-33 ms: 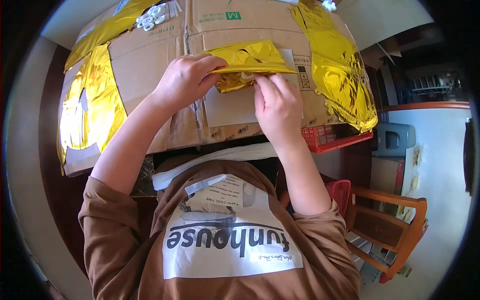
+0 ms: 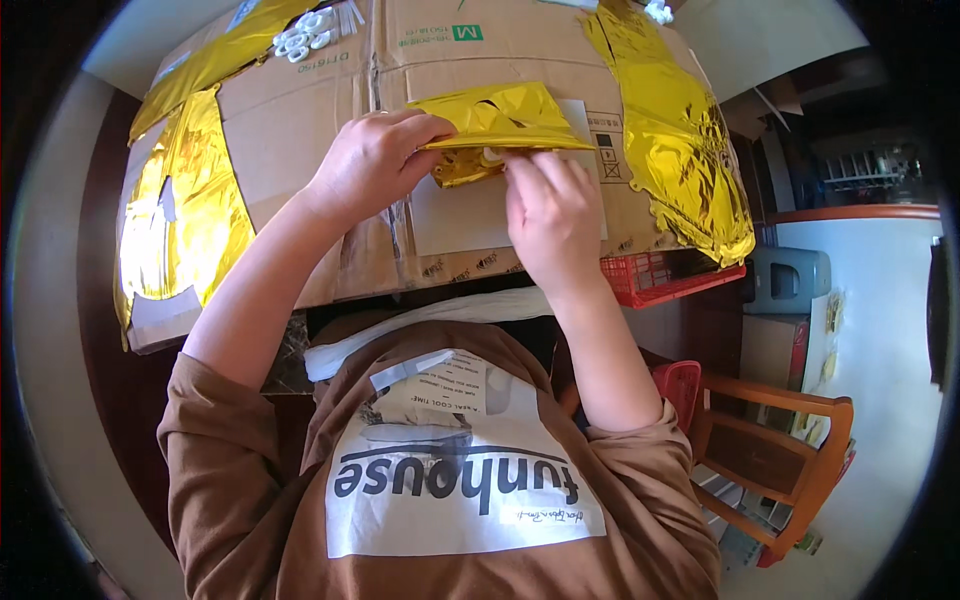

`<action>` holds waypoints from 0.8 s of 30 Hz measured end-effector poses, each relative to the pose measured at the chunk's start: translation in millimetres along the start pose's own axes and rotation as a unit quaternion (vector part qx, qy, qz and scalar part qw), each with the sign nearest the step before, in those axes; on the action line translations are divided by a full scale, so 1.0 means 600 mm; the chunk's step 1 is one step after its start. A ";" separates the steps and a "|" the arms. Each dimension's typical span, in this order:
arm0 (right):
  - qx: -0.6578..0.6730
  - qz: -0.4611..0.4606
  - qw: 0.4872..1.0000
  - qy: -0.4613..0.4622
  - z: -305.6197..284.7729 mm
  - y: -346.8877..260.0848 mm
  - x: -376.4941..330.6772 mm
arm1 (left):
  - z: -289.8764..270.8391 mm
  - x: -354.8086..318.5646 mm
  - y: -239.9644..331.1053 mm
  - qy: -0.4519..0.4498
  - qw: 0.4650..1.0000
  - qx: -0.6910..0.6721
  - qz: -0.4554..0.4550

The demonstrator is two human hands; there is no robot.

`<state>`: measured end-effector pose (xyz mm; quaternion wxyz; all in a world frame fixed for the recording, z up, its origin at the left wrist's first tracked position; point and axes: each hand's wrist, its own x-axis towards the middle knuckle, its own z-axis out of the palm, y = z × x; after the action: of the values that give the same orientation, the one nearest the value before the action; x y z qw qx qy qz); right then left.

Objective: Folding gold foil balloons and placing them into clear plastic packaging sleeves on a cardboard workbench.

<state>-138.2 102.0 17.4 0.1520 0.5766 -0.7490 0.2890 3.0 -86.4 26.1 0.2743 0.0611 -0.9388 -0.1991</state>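
The left hand (image 2: pixel 375 160) grasps the left end of a gold foil piece (image 2: pixel 520 115), its fingers bent over the top and its thumb below. The right hand (image 2: pixel 553 205) works at the foil's near edge with bent fingers; the tips are partly tucked under the fold, so I cannot tell whether they pinch anything. Just beside those fingertips, a small white piece (image 2: pixel 491 155) shows under the edge, mostly hidden.

The foil piece lies in front of the person, between the two hands. A broad flap stretches away from its folded edge, with a dark gap in it, and a crumpled part hangs on the near side. Beneath it is a white sheet (image 2: pixel 460 222), set on the cardboard (image 2: pixel 285 130) that covers the bench.

More gold foil lies around: a left foil strip (image 2: pixel 215 190) with a slit in it, a far foil strip (image 2: pixel 215 48) at the upper left corner, and a wide, wrinkled right foil sheet (image 2: pixel 675 130) along the right side. At the far left sits a cluster of white rings (image 2: pixel 295 42), with thin white strips (image 2: pixel 350 15) beside it.

A red basket (image 2: pixel 675 288) is just below the bench's right edge. Farther right are a blue-grey stool (image 2: pixel 793 280) and a wooden chair (image 2: pixel 830 440). The person wears a brown top (image 2: pixel 240 480).
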 end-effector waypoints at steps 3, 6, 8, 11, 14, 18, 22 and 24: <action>-0.044 -0.077 0.996 0.009 0.026 0.001 0.000 | 0.000 0.000 0.002 -0.011 1.000 0.001 -0.006; -0.069 -0.070 0.995 0.003 0.036 -0.005 0.002 | -0.004 -0.001 0.001 -0.030 0.999 0.000 -0.009; -0.058 -0.053 0.997 -0.001 0.028 -0.013 -0.002 | -0.003 -0.004 -0.001 -0.026 1.000 0.003 0.002; 0.009 -0.034 0.999 0.004 -0.016 -0.036 -0.021 | 0.001 -0.011 -0.006 -0.008 0.999 0.028 0.033; 0.086 -0.033 0.996 0.020 -0.074 -0.015 -0.021 | 0.002 -0.017 -0.007 -0.040 0.996 0.044 0.062; 0.151 -0.002 0.989 0.005 -0.079 0.055 0.069 | -0.005 -0.018 0.000 -0.069 0.993 0.049 0.083; 0.049 -0.073 0.987 -0.132 0.013 0.120 0.121 | -0.025 -0.004 0.019 -0.079 0.989 0.028 0.121; 0.039 -0.050 0.977 -0.205 0.026 0.119 0.116 | -0.032 -0.015 0.011 -0.090 0.988 0.023 0.124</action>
<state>-224.6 50.7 25.7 -0.0127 0.6658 -0.7224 0.1860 20.9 -84.8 39.6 0.2099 -0.0673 -0.9643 -0.1471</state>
